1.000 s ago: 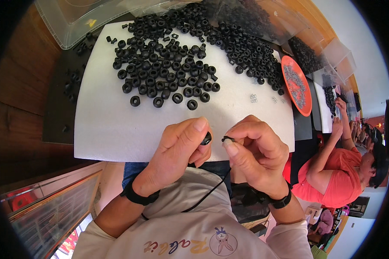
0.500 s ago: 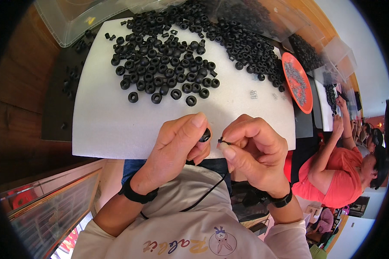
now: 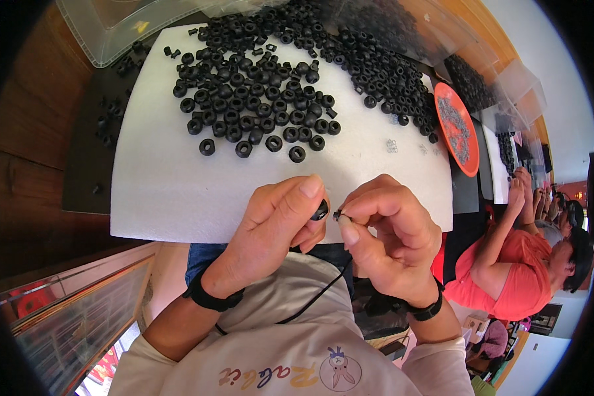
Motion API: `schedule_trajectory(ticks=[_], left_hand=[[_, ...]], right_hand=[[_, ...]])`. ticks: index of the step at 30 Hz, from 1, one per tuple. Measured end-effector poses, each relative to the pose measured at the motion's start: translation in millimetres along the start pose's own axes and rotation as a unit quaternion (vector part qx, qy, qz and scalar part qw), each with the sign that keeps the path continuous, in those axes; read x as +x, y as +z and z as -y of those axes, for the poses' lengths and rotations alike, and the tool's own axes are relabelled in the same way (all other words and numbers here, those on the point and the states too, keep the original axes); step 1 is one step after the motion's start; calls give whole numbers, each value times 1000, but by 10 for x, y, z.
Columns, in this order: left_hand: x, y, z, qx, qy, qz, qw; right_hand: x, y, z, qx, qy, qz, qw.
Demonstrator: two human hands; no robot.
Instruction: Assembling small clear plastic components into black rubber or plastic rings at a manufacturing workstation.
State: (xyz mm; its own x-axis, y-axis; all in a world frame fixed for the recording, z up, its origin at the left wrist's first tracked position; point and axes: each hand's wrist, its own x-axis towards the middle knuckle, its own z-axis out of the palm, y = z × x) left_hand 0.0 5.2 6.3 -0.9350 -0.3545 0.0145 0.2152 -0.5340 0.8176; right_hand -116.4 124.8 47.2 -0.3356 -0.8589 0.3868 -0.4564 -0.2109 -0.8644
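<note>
My left hand (image 3: 264, 224) is closed, thumb on top, round a glossy black ball-shaped cord-lock shell (image 3: 320, 210) whose side pokes out past the fingers. Just to its right, my right hand (image 3: 393, 241) pinches a small black plunger (image 3: 337, 215) between thumb and forefinger. A small gap separates the two parts above the near edge of the white foam sheet (image 3: 171, 191). Further off on that sheet lies a spread of loose black round shells (image 3: 246, 123) with holes, mixed with smaller black pieces (image 3: 330, 113).
At the right stands an orange plate (image 3: 470, 165) holding many small metal springs (image 3: 454, 125). A few springs (image 3: 392, 146) lie on the foam. Clear plastic bins (image 3: 99, 49) stand at the far side. Co-workers sit to the right, one in a coral shirt (image 3: 508, 274).
My hands have shifted slightly, bringing the shell a little closer to the plunger. The sheet and the parts on it appear slightly lower and further right in the view.
</note>
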Motion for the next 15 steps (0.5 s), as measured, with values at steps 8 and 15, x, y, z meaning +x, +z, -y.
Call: schedule_trajectory(ticks=[8, 15], left_hand=[[-8, -5, -26, 7, -24, -14, 1000], [-19, -3, -37, 3, -37, -20, 999]], right_hand=[[27, 44, 65, -69, -3, 15, 998], [20, 43, 86, -100, -31, 13, 994]])
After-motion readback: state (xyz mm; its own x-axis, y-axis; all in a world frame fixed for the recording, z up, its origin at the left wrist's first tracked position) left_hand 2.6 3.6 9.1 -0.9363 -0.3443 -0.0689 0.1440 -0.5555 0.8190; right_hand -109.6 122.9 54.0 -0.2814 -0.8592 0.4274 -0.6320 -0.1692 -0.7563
